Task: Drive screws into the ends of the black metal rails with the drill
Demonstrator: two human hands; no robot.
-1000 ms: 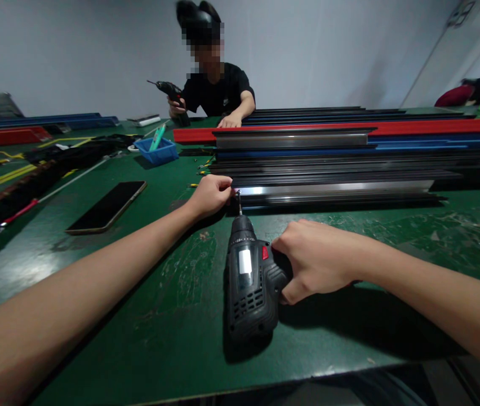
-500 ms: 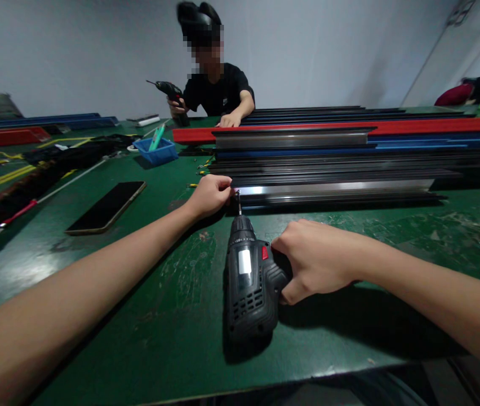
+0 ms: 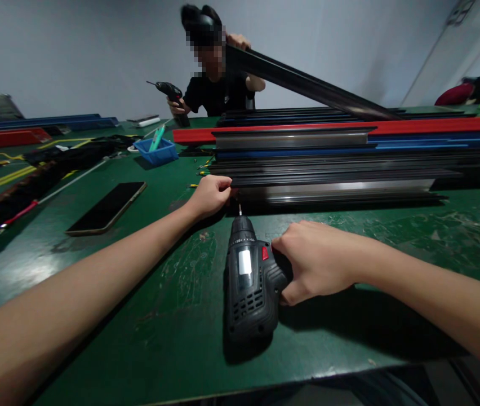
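Observation:
My right hand [image 3: 316,259] is wrapped round the handle of a black power drill [image 3: 250,287], which lies on its side over the green table [image 3: 172,338]. The drill's bit points away from me, at the left end of a dark metal profile [image 3: 333,192]. At that same end my left hand [image 3: 212,194] is closed, thumb and fingers pressed together by the profile's corner. Whatever its fingertips pinch is too small to make out. Short yellow-tipped wires [image 3: 193,185] lie just behind my left hand.
A phone [image 3: 107,208] lies to the left, with a blue basket [image 3: 156,151] behind it. Stacked profiles, one of them red [image 3: 413,127], run to the right. Across the table a person [image 3: 217,84] holds another drill [image 3: 170,90] and a raised dark profile [image 3: 307,82].
The person opposite has lifted a long dark profile by one end. The area around my drill's bit looks darker, and less of the bit shows. My hands have hardly moved.

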